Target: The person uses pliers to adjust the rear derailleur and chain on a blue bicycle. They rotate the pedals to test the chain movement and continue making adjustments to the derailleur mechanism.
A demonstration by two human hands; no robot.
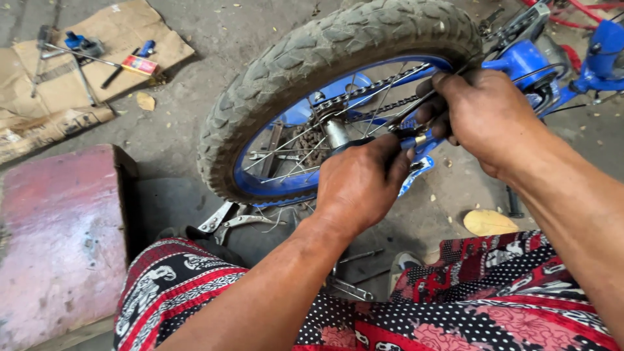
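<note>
Bike wheel [305,58], small, knobby grey rubber tyre on a blue metal rim with thin steel spokes, sits upright on the grey concrete floor [188,130], roughly mid-floor toward its far edge. Rusty drive chain [364,94] runs across the hub area toward the blue bicycle frame [520,62] at the far right.

Left hand [361,185]: fingers curled closed, pressed at the axle/frame junction on the right side of the wheel. What exactly it grips is hidden under the fingers; cannot tell.

Right hand [484,114]: fingers closed around a slim dark metal tool [403,110] with its end at the same junction, just beside the left hand, nearly touching. Tool type not clear.

Around it:
- Locking pliers, bare silver metal [231,220], lie on the floor just below the tyre, near the person's knee.
- More steel tool parts [351,286] on the floor between the knees, partly hidden by the forearm.
- Flattened brown cardboard sheet [97,45] at the far left corner of the floor, carrying a cross-shaped steel wrench [71,62], a small red-and-yellow box [140,64] and blue-handled bits.
- Worn red-painted block [58,240] at near left.
- Dry yellow leaf [487,222] on the floor at right, near the red patterned cloth [494,292] over the person's legs.
</note>
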